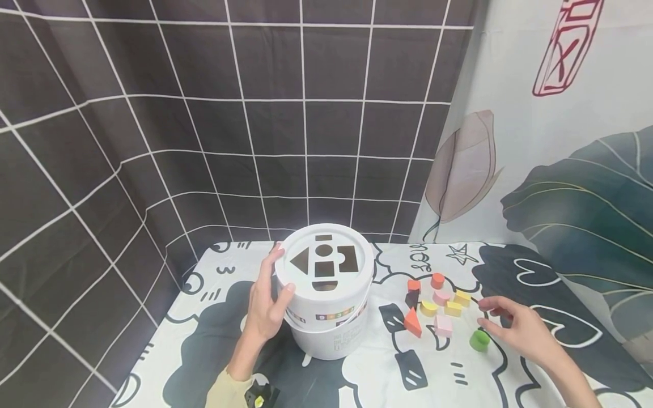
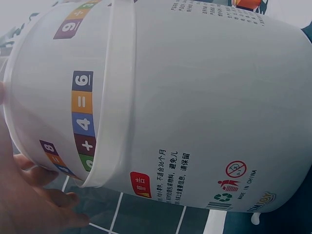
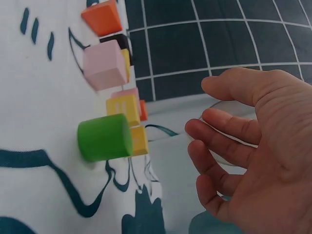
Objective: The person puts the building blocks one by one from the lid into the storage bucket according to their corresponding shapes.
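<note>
Left hand (image 1: 267, 303) rests against the white bucket (image 1: 326, 309), thumb and fingers spread at its lid (image 1: 347, 281); the bucket looks stiff and light, best steadied there. To its right, small blocks (image 1: 453, 308) sit on the cloth (image 1: 439, 371), among them an orange triangle (image 1: 412, 323), a pink cube (image 1: 442, 326) and a green cylinder (image 1: 479, 341), probably light, hard and slightly slippery, best pinched across its curved sides. Beside it hangs the right hand (image 1: 525, 331), fingers apart, holding nothing.

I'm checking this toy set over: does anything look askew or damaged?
The white band on the shape-sorter bucket looks askew: it slants into the number strip instead of running parallel. No damage shows.
</note>
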`<state>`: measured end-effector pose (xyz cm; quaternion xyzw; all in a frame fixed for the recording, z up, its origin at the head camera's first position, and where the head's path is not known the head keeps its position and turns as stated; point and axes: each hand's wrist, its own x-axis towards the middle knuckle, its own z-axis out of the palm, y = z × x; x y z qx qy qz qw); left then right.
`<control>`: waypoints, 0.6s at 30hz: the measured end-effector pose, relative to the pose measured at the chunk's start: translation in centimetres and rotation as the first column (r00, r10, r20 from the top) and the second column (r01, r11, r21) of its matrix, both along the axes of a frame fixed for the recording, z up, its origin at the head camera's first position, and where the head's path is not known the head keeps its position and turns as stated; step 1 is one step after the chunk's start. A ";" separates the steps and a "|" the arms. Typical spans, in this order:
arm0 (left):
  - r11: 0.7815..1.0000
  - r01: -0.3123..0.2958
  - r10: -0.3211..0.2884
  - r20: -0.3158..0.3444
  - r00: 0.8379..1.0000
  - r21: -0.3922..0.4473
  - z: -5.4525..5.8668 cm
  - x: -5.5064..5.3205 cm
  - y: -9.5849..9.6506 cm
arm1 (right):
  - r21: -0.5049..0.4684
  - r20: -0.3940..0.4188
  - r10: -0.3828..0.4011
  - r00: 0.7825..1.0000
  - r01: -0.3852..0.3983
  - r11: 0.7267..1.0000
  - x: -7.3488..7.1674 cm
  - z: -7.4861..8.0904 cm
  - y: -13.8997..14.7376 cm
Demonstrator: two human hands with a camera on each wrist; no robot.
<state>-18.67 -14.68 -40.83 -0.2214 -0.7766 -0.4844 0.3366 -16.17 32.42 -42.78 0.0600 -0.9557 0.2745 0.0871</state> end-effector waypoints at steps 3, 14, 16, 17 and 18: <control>1.000 0.005 -0.005 -0.001 1.000 0.001 0.0 0.0 0.1 | 0.001 0.023 -0.014 1.000 0.014 1.000 0.2 -0.4 0.2; 1.000 0.002 -0.002 0.005 1.000 -0.005 0.0 0.1 0.1 | -0.035 0.146 -0.044 0.988 0.049 0.998 0.5 -2.1 1.0; 1.000 0.003 -0.003 0.006 1.000 -0.004 0.0 0.1 0.1 | -0.029 0.141 -0.045 0.989 0.049 0.998 0.6 -2.4 1.2; 1.000 0.003 -0.003 0.005 1.000 -0.004 0.0 0.1 0.1 | -0.026 0.143 -0.047 0.989 0.051 0.998 0.6 -2.5 1.2; 1.000 0.003 -0.003 0.005 1.000 -0.003 0.0 0.1 0.0 | -0.022 0.143 -0.048 0.989 0.052 0.998 0.6 -2.6 1.3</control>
